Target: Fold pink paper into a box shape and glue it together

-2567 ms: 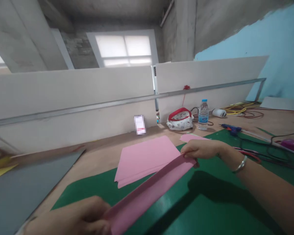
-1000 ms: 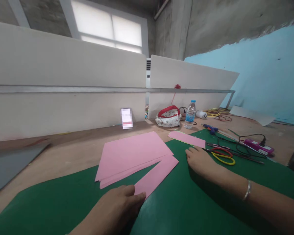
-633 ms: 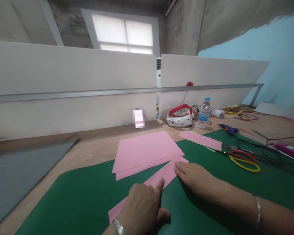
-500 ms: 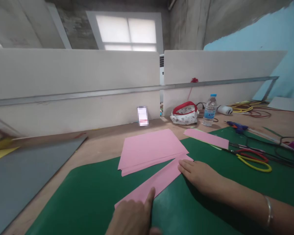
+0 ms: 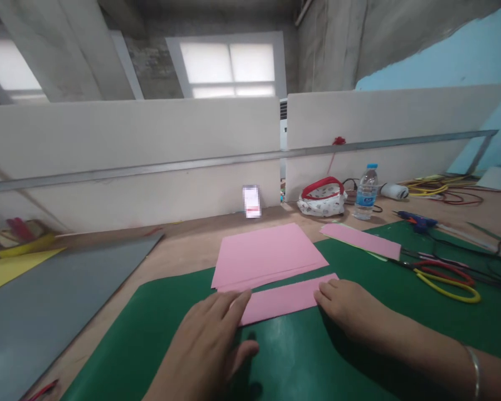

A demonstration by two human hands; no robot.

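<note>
A folded pink paper strip lies flat on the green cutting mat. My left hand rests palm down with fingers stretched over the strip's left end. At the strip's right end my right hand lies flat, fingertips touching the paper. Just behind the strip sits a stack of pink sheets, partly on the mat and partly on the wooden table.
A second pink strip lies farther right. Yellow and red scissors, a blue glue gun, cables, a water bottle and a red-trimmed pouch are at the right and back. Grey board and yellow sheet lie left.
The strip was held up between both hands, then laid on the mat. It has turned from diagonal to nearly level, and both hands now lie flat on its ends.
</note>
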